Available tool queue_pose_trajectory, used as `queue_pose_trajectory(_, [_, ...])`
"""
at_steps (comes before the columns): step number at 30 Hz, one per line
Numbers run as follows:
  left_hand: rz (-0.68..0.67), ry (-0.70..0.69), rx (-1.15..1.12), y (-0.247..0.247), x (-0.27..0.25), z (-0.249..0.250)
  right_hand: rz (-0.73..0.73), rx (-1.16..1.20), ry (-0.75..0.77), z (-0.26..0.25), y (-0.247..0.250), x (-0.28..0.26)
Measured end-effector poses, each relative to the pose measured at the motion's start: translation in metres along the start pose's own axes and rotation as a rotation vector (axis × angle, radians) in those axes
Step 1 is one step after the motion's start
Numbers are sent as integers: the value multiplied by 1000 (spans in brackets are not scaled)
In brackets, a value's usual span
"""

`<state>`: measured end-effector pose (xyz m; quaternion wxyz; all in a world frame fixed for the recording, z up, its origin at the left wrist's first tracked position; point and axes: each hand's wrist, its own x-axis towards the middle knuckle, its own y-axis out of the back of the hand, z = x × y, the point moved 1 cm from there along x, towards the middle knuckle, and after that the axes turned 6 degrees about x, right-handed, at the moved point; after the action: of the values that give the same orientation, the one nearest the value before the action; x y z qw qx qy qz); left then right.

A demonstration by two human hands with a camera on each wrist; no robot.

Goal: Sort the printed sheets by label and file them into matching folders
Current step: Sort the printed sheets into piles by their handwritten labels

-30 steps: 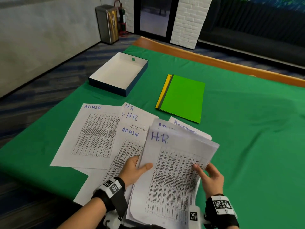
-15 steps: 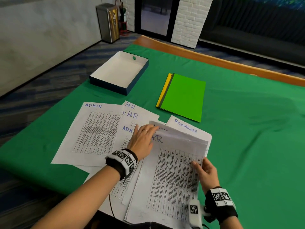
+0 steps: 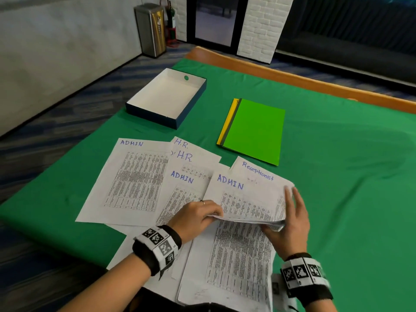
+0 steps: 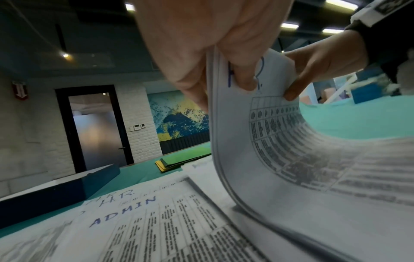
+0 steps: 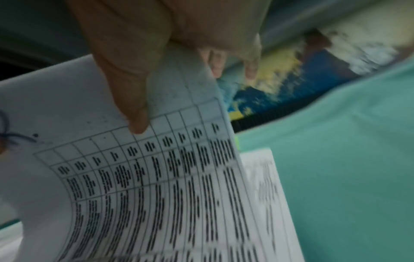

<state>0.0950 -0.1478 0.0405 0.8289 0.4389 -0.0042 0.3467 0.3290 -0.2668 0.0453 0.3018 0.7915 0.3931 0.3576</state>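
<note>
At the near edge of the green worktop (image 3: pixel 337 154) I have a sheaf of printed sheets (image 3: pixel 245 255) folded over on itself. My left hand (image 3: pixel 195 218) pinches the left side of the raised fold, thumb under and fingers on top; my right hand (image 3: pixel 290 224) grasps the right side, thumb on the printed face and fingers behind. From the head view the turned-back part shows an ADMIN sheet (image 3: pixel 247 199) beneath. Only the left wrist view shows the blue H.R. heading on the lifted page (image 4: pixel 257 109), partly under my thumb; the right wrist view shows the table grid under my right thumb (image 5: pixel 134 106). Spread flat to the left lie another ADMIN page (image 3: pixel 132 181) and two H.R. pages (image 3: pixel 191 154), with a Receptionist page (image 3: pixel 256 174) behind the sheaf. Farther back sit the green and yellow folders (image 3: pixel 254 131) and an open white-lined box (image 3: pixel 166 97), well apart from the papers.
</note>
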Motion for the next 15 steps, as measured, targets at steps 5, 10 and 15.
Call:
queue_pose_trajectory(5, [-107,135,-137,25,-9,-2,-115,-239,212,-18,2,3])
queue_pose_trajectory(10, [44,689,71,72,-34,-84,-68,-156,9,-12,4,-5])
queue_pose_trajectory(15, [160,1123,402,106,-78,-178,-61,-136,-35,-18,8,-17])
